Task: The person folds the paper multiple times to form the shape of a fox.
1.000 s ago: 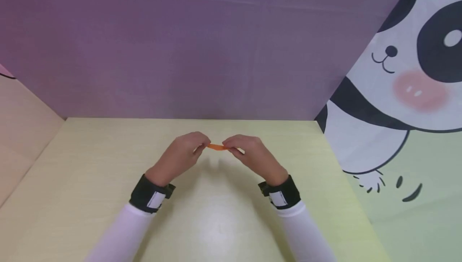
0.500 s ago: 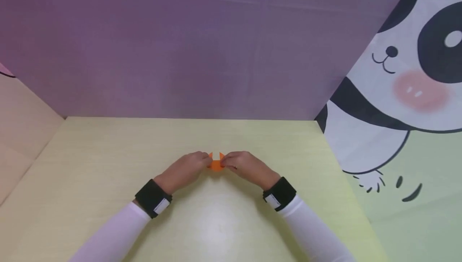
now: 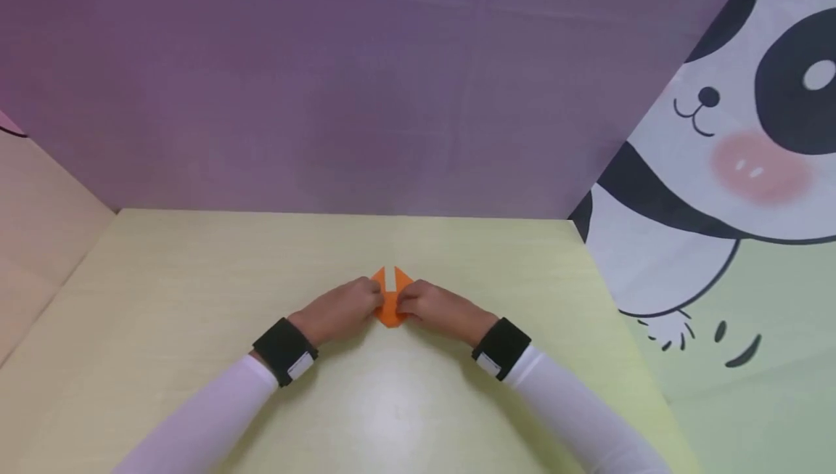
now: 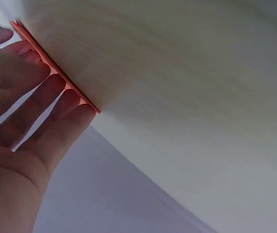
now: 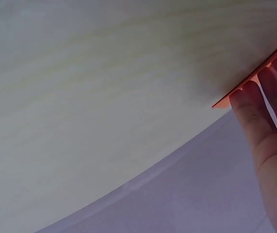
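A small folded orange paper lies on the table in the middle of the head view. Two points stick up from its far side with a narrow gap between them, and its near end is blunt. My left hand rests its fingertips on the paper's left half. From the other side my right hand presses on the right half. In the left wrist view, several fairly straight fingers meet the thin orange edge, with the thumb apart from them. Fingers press the paper likewise in the right wrist view.
The pale wooden table stretches around both hands. Behind it rises a purple wall. A panda-printed panel stands along the right side, and a pinkish panel along the left.
Both hands have come down and nearer with the paper, from holding it edge-on in the air to pressing it on the table. Its two points and near end now show.
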Demonstrator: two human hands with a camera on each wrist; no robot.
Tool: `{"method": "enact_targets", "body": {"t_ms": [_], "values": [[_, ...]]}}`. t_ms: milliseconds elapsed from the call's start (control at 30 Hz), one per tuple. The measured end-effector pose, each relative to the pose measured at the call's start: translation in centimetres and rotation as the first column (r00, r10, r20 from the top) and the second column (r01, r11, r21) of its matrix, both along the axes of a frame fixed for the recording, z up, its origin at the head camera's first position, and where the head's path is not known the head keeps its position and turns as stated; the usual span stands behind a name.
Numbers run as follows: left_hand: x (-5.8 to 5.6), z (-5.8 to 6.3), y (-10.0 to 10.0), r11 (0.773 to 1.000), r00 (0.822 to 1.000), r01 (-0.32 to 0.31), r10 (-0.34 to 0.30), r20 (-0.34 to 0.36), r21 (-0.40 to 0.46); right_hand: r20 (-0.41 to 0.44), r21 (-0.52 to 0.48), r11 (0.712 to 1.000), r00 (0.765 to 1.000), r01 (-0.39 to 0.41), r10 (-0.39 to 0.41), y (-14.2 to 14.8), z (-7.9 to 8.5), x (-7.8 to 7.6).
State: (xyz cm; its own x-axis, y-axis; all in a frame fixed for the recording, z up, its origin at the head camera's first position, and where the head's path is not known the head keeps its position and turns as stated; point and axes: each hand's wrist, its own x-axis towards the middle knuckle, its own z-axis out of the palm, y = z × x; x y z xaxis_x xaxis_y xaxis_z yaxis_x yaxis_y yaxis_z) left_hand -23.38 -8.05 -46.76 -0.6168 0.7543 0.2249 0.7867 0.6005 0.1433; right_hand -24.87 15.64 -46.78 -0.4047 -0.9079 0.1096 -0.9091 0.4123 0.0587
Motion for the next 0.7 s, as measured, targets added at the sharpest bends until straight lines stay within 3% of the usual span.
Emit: {"method": "enact_targets", "body": {"t_ms": [233, 700], "values": [[-0.5, 0.1, 0.6, 1.0, 0.999, -0.027, 0.028, -0.03, 0.015, 0.041, -0.118, 0.991, 0.998, 0.057, -0.052, -0.5, -0.3, -0.4], [-3.1, -0.3, 1.0, 0.995, 0.996, -0.081, 0.08, 0.032, 0.052, 0.064, -0.05, 0.989, 0.989, 0.138, -0.134, -1.2, -0.2, -2.4]]}}
